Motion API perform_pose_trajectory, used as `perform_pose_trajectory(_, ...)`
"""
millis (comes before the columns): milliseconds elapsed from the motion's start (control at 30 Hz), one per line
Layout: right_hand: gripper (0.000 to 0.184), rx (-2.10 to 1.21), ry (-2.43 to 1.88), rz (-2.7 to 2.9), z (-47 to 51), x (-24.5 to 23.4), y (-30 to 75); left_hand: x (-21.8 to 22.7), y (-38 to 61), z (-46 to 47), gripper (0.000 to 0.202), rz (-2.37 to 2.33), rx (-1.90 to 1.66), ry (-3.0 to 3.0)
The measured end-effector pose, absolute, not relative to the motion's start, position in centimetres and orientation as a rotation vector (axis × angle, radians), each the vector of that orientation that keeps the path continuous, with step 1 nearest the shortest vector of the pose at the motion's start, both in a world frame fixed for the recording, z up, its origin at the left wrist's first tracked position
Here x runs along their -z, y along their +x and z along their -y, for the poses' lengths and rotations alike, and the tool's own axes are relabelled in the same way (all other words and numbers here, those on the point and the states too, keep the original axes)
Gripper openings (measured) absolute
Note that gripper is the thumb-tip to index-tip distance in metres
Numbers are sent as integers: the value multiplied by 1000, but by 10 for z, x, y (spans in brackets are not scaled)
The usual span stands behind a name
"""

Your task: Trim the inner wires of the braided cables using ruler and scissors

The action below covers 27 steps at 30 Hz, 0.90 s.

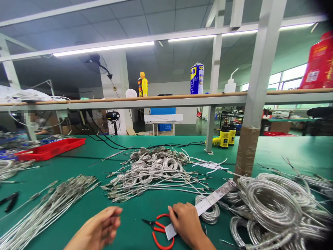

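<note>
My right hand (186,222) lies on a metal ruler (208,203) near the front edge of the green table (145,205), fingers curled over it. The ruler runs up and right toward the large cable coils (270,201). Red-handled snips (159,230) rest on the table just left of that hand. A small coil of silvery cable (209,211) sits under the ruler. My left hand (102,227) hovers to the left, fingers loosely curled and blurred, with nothing visible in it.
A pile of coiled cables (156,172) lies mid-table, straight cable lengths (49,208) at left, black pliers (10,200) at far left. A red tray (50,148), a taped post (248,149), yellow bottles (227,137) and a shelf with a spray can (197,78) stand behind.
</note>
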State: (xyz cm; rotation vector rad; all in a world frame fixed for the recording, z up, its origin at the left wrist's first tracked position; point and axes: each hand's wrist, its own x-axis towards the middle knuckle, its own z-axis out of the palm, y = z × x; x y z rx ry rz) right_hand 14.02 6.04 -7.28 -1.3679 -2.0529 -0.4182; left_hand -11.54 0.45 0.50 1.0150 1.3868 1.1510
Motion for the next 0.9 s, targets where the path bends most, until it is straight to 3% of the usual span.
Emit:
perform_pose_trajectory(133, 28, 423, -1360, 2005, -62, 70, 141, -15, -75, -51, 31, -1634, -658, 2029)
perform_pose_trajectory(367, 33, 221, -949, 1939, -61, 64, 146, -8, -54, -126, 60, -1948, -632, 2410)
perform_pose_trajectory(567, 42, 234, -865, 1895, -64, 66, 148, -7, -63, -164, 55, -1892, -497, 2668)
perform_pose_trajectory(767, 49, 317, -922, 1952, -64, 64, 145, 2, -47, -166, 66, -1644, -338, 2948)
perform_pose_trajectory(900, 49, 318, -976, 1940, -63, 64, 146, 4, -37, -162, 47, -1658, -330, 3043)
